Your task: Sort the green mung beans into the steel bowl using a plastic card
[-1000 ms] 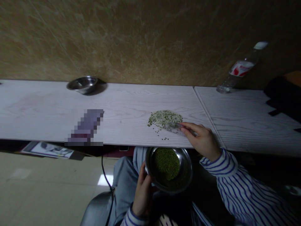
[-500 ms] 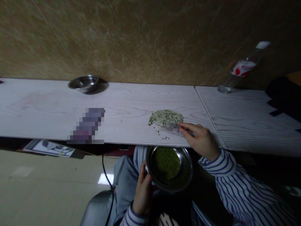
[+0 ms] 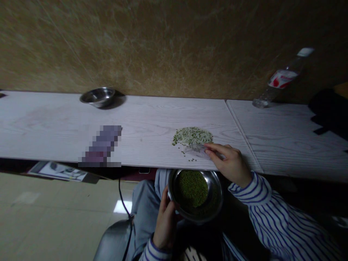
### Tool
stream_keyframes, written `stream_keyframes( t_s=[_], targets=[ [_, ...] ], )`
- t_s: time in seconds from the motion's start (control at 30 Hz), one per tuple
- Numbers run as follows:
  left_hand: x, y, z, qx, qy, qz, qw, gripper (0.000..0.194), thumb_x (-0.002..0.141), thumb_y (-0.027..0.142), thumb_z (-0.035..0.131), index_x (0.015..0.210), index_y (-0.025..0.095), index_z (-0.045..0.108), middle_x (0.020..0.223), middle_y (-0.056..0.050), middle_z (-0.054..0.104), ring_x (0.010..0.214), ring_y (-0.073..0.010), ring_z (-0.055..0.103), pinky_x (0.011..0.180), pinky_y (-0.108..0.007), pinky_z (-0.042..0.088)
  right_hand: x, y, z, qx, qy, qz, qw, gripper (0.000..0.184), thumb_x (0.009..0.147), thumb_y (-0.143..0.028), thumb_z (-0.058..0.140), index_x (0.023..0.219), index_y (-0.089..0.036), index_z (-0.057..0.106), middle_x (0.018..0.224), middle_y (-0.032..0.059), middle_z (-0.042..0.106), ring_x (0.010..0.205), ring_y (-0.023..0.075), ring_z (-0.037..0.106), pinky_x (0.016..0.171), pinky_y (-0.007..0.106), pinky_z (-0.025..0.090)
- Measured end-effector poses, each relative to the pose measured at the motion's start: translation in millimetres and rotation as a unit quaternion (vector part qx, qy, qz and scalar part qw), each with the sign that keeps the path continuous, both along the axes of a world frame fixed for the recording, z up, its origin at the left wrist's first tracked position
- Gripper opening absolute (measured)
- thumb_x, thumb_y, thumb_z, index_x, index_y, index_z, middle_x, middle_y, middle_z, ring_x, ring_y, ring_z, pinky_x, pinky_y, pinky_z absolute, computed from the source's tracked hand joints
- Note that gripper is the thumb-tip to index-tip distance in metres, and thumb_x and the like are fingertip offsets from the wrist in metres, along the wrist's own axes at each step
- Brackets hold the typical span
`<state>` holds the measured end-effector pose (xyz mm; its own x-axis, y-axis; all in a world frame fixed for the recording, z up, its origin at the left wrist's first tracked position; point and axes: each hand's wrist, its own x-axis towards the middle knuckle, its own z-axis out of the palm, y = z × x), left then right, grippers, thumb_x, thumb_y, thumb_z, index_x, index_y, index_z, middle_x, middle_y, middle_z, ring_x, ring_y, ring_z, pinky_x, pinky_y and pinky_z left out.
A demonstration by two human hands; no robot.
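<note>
My left hand (image 3: 164, 217) grips the rim of a steel bowl (image 3: 214, 203) held below the table edge, over my lap; the bowl holds a mound of green beans (image 3: 192, 188). My right hand (image 3: 230, 163) rests on the white wooden table (image 3: 152, 119), fingers closed on a clear plastic scraper (image 3: 196, 149) that lies flat beside a small pile of green and pale beans (image 3: 192, 135). A few loose beans lie between the pile and the table edge.
An empty steel bowl (image 3: 98, 96) stands at the back left by the wall. A blurred flat object (image 3: 102, 145) lies on the table left of the pile. A plastic water bottle (image 3: 281, 78) leans at the back right. Dark cloth (image 3: 328, 112) covers the far right.
My right hand with the scraper has edged slightly left, toward the loose beans. The left hand and its bowl have stayed put.
</note>
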<state>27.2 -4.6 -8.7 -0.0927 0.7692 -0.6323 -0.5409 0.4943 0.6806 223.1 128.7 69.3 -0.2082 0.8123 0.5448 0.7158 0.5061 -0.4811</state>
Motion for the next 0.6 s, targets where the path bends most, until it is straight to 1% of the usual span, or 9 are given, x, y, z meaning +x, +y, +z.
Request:
stream_keyframes(
  t_s=[0.1, 0.2, 0.3, 0.37, 0.47, 0.6],
  targets=[
    [0, 0, 1.4, 0.001, -0.014, -0.006, 1.0, 0.082, 0.079, 0.029, 0.063, 0.154, 0.023, 0.032, 0.138, -0.012, 0.058, 0.104, -0.0241, 0.06, 0.063, -0.028, 0.05, -1, 3, -2.0, 0.002, 0.0, -0.004, 1.0, 0.021, 0.089, -0.018, 0.063, 0.103, -0.019, 0.078, 0.092, 0.0075, 0.081, 0.076, 0.0221, 0.075, 0.073, 0.036, 0.06],
    [-1, 0, 1.4, -0.002, -0.012, -0.007, 1.0, 0.081, 0.081, 0.03, 0.062, 0.154, 0.024, 0.031, 0.137, -0.011, 0.059, 0.103, -0.0242, 0.061, 0.065, -0.028, 0.051, -3, 6, -2.9, -0.003, 0.009, -0.022, 1.0, 0.022, 0.089, -0.019, 0.063, 0.105, -0.021, 0.078, 0.092, 0.0067, 0.081, 0.075, 0.022, 0.075, 0.073, 0.036, 0.06],
    [-2, 0, -0.9, -0.001, -0.022, -0.001, 1.0, 0.078, 0.08, 0.03, 0.063, 0.153, 0.025, 0.034, 0.137, -0.011, 0.059, 0.102, -0.024, 0.062, 0.063, -0.027, 0.05, -7, 7, -2.6, -0.014, 0.012, -0.022, 1.0, 0.023, 0.089, -0.02, 0.063, 0.106, -0.021, 0.078, 0.092, 0.0067, 0.081, 0.075, 0.0219, 0.075, 0.073, 0.037, 0.061],
    [-3, 0, -3.2, -0.003, -0.019, 0.0, 1.0, 0.076, 0.08, 0.029, 0.064, 0.151, 0.029, 0.038, 0.134, -0.008, 0.062, 0.101, -0.0237, 0.063, 0.066, -0.028, 0.052, -11, 7, -2.7, -0.018, 0.011, -0.018, 1.0, 0.023, 0.089, -0.02, 0.062, 0.105, -0.021, 0.078, 0.092, 0.0071, 0.081, 0.074, 0.0219, 0.075, 0.074, 0.037, 0.061],
    [-4, -1, -5.7, -0.008, -0.016, 0.011, 1.0, 0.078, 0.077, 0.029, 0.067, 0.15, 0.033, 0.039, 0.132, -0.007, 0.063, 0.102, -0.0239, 0.064, 0.074, -0.031, 0.054, -13, 9, -4.1, -0.025, 0.018, -0.03, 0.999, 0.025, 0.089, -0.02, 0.061, 0.107, -0.021, 0.078, 0.093, 0.0077, 0.081, 0.074, 0.0222, 0.075, 0.073, 0.038, 0.062],
    [-5, -2, -4.7, -0.007, -0.013, 0.016, 1.0, 0.079, 0.078, 0.03, 0.067, 0.151, 0.029, 0.039, 0.134, -0.01, 0.062, 0.1, -0.0235, 0.064, 0.078, -0.033, 0.055, -8, 14, -4.2, -0.042, 0.034, -0.057, 0.997, 0.026, 0.089, -0.021, 0.061, 0.109, -0.021, 0.077, 0.092, 0.0075, 0.081, 0.075, 0.0233, 0.076, 0.072, 0.039, 0.062]
  ],
)
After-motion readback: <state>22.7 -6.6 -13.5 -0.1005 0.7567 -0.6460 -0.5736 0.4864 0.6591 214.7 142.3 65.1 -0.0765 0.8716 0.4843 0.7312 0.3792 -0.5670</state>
